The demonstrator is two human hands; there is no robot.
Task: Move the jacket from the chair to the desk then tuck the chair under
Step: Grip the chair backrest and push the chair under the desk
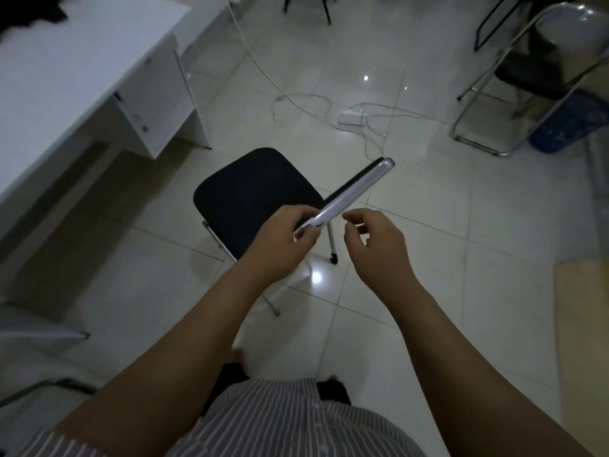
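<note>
The chair (253,196) with a black seat and a metal frame stands on the tiled floor in the middle, its backrest top bar (349,192) running toward me. My left hand (283,245) grips the near end of that bar. Just right of the bar hovers my right hand (375,242), fingers curled loosely, touching nothing. The white desk (66,67) is at the upper left. On its far corner lies a dark, furry-edged jacket (29,14), cut off by the frame edge.
White cables and a power strip (351,118) lie on the floor beyond the chair. Another metal-framed chair (527,77) and a blue bin (570,123) stand at the upper right. A chair frame (43,387) shows at the lower left. The desk has an opening underneath (75,179).
</note>
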